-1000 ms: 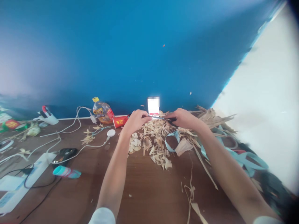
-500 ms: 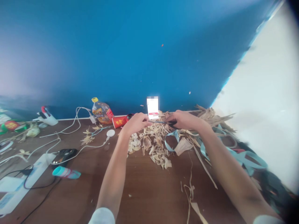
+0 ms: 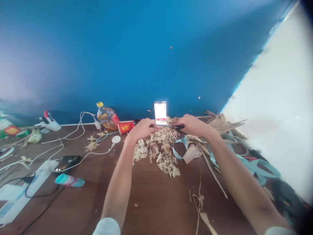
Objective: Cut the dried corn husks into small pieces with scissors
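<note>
Out over the far part of the table, my right hand [image 3: 193, 125] is wrapped round the dark handles of a pair of scissors [image 3: 168, 126], whose blades point left. My left hand [image 3: 143, 128] faces it with thumb and fingers pinched together near the blade tips; what is between them is too small to make out. Under both hands spreads a heap of pale dry husk scraps [image 3: 168, 163]. Cut round pale pieces [image 3: 140, 150] lie below my left hand. A lit phone screen [image 3: 160, 112] stands upright just behind the hands.
Light-blue ribbon [image 3: 262, 171] and dry husks [image 3: 226, 124] lie to the right. At left are a drink bottle [image 3: 107, 117], a red paper cup [image 3: 125, 127], a power strip [image 3: 26, 192], cables and a turquoise cup [image 3: 69, 181]. A blue wall [image 3: 146, 58] bounds the table's back.
The scissors have shifted slightly, their blades sitting a little differently between the hands. Both hands stay in nearly the same place; the rest looks unchanged.
</note>
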Demonstrator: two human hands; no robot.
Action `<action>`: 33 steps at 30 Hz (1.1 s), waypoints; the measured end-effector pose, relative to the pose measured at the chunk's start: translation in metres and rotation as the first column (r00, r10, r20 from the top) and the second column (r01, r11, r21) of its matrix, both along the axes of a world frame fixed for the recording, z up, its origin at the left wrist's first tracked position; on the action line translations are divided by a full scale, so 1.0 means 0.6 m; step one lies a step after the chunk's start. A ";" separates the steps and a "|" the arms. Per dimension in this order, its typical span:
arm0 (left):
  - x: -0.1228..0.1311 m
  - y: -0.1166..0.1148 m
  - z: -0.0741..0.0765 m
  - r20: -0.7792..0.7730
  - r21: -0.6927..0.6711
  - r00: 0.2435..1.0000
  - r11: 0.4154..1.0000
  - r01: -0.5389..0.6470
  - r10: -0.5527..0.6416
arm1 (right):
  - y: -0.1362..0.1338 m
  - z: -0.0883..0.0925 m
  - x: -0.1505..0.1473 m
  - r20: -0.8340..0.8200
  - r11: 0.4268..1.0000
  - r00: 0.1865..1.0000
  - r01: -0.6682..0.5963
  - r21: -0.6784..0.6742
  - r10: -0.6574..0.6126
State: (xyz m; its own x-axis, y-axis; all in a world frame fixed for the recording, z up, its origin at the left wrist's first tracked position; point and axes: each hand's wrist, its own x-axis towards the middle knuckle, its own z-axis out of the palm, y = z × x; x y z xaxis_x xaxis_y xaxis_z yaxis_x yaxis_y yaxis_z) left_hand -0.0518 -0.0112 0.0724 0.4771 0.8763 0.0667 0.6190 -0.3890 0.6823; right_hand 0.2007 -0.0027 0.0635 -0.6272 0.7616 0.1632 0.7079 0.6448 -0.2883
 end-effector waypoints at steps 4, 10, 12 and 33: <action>0.005 0.003 -0.004 0.071 0.051 0.996 0.997 -0.049 0.046 | 0.007 -0.002 0.003 -0.051 0.981 0.988 0.149 0.122 -0.144; 0.024 0.016 -0.026 0.398 0.033 0.897 0.974 -0.223 0.192 | 0.007 -0.013 -0.014 -0.327 0.959 0.922 0.258 0.115 -0.209; 0.038 0.018 -0.035 0.546 -0.020 0.810 0.970 -0.240 0.212 | 0.004 -0.016 -0.025 -0.384 0.962 0.904 0.247 0.116 -0.185; 0.116 0.009 -0.064 0.820 -0.571 -0.023 0.812 -0.120 0.572 | -0.010 -0.060 -0.099 -0.310 0.921 0.906 0.351 0.171 -0.288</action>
State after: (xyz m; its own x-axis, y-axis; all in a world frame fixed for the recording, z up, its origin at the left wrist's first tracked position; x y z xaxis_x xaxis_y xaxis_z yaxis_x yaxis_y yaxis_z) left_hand 0.0176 -0.0056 0.0342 -0.1821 0.9776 -0.1056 -0.6448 -0.0376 0.7635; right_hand 0.1413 -0.0088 0.0274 -0.2629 0.8384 0.4774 0.7996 0.4662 -0.3785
